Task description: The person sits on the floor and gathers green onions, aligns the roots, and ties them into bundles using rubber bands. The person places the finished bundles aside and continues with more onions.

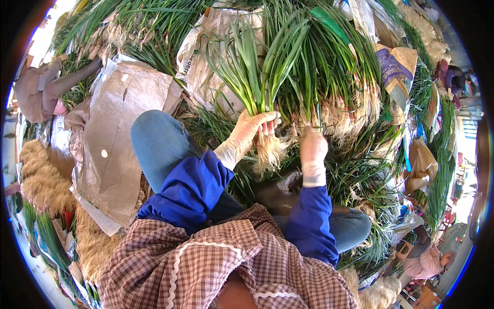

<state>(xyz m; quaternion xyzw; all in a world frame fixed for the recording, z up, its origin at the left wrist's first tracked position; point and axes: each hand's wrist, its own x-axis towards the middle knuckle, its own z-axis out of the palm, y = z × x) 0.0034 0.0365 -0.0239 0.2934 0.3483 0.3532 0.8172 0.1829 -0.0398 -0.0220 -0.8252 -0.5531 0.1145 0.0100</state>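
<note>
In my left hand [251,129], thinly gloved, is a small bunch of scallions [256,92]. Its green leaves fan upward and its pale stringy roots [269,148] hang below my fingers. My right hand [313,145], also gloved and a little blurred, is closed at the root end of scallion stems [307,110] at the near edge of a larger heap [339,77]; its fingertips are hidden, so how many stems it grips cannot be told. The heap's reddish-white bases and roots face me. A green strip [328,23] lies across its leaves.
A worn woven sack [123,135] spreads at my left, and a printed white sack [216,50] lies beyond my left hand. Loose leaves [347,185] cover the ground around my dark boot [278,195]. Other people sit at the left [36,90] and lower right [424,262].
</note>
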